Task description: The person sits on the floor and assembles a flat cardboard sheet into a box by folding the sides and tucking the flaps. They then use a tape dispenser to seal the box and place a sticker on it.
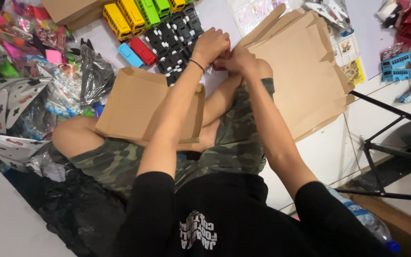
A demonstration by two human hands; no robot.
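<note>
Seen from my head camera, I sit cross-legged on a white floor. Both my hands meet just beyond my knee, beside the stack of flat brown cardboard sheets, which I use as my landmark. My left hand and right hand are curled together around a small red toy piece, mostly hidden between them; I cannot tell its exact shape. I judge I am fitting toy parts together, which calls for a steady pinch. Left of the stack lie black toy chassis; an open cardboard box rests on my leg.
</note>
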